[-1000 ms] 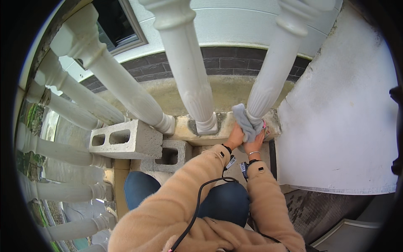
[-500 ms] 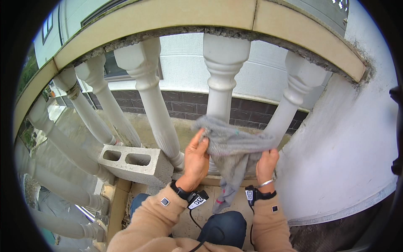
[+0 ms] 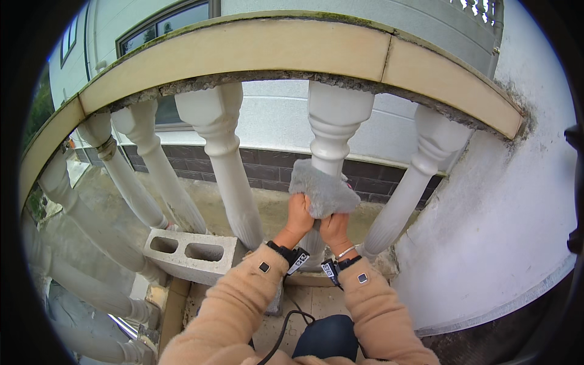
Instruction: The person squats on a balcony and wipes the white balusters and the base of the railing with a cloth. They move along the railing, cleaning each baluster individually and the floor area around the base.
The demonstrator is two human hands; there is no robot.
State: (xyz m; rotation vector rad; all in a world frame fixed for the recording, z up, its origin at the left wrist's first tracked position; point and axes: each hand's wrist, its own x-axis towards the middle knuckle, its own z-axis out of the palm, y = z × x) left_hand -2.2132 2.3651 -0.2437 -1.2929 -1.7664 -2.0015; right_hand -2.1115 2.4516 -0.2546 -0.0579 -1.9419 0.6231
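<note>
A fluffy grey cloth (image 3: pixel 322 187), bunched into a thick fold, is gripped in both hands in front of a white baluster (image 3: pixel 329 131). My left hand (image 3: pixel 298 214) closes on its lower left part, with fingertips partly hidden by the fabric. Close beside it, my right hand (image 3: pixel 335 230) holds the lower right part, its fingers largely covered by the cloth. The cloth overlaps the middle of the baluster's shaft; whether it presses on the shaft, I cannot tell.
A beige-tiled handrail (image 3: pixel 243 52) runs above several white balusters. On the left, a grey hollow concrete block (image 3: pixel 194 255) sits by the baluster bases. A stained white wall (image 3: pixel 486 231) bounds the right side. Black cables (image 3: pixel 281 340) hang below my wrists.
The cloth, spread and dangling between my hands before, is now folded into a compact bundle. My hands have come together, the right one moving leftward. The view has tilted up slightly.
</note>
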